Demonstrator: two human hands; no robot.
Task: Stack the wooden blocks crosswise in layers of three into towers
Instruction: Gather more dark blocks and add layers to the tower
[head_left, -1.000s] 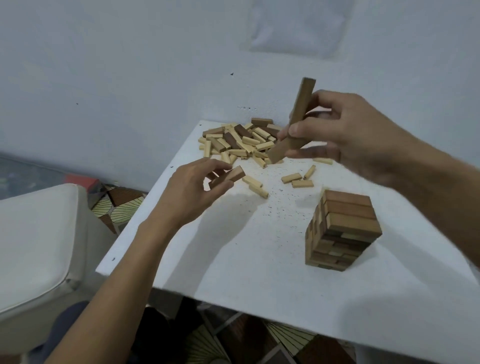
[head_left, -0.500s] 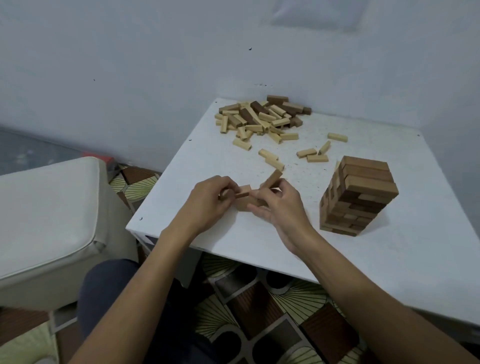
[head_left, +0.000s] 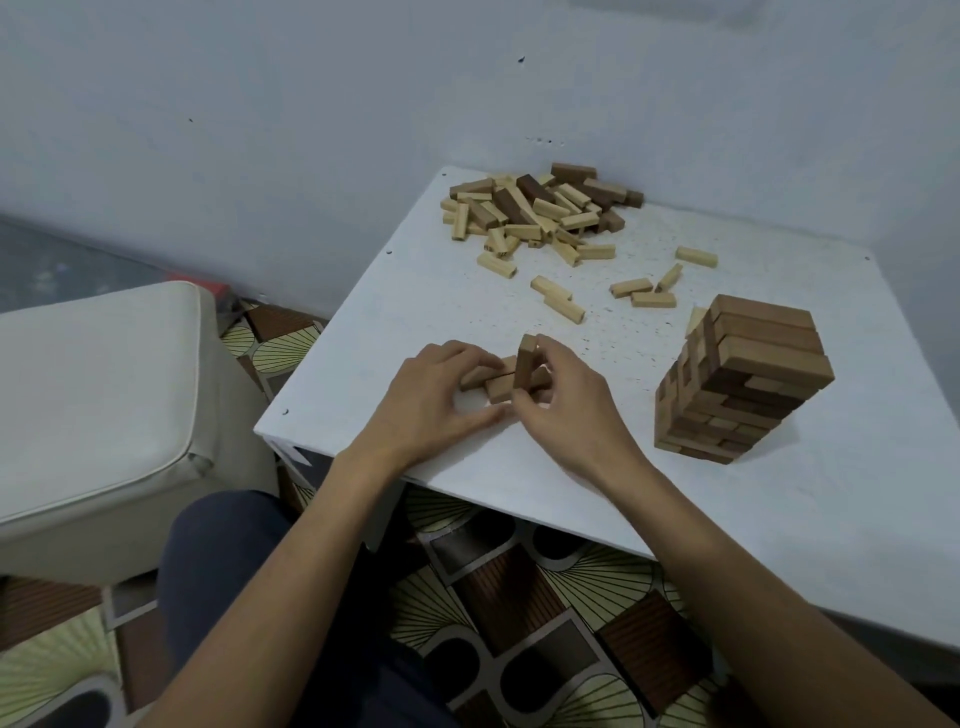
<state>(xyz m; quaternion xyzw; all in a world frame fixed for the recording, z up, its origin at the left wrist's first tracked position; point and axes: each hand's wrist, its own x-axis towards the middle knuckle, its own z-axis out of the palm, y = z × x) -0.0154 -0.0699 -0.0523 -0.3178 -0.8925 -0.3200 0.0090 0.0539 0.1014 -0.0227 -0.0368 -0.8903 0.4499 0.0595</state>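
Right hand (head_left: 566, 410) fingers pinch upright brown block (head_left: 525, 364); left hand (head_left: 431, 400) fingers curled on flat blocks (head_left: 501, 387).

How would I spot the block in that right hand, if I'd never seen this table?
Find the white table, then its front-left corner, where a few flat blocks lie. The block pinched in the right hand stands on end among them; every neighbour lies flat.

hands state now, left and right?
Left hand: holding the flat blocks.
Right hand: pinching an upright block.
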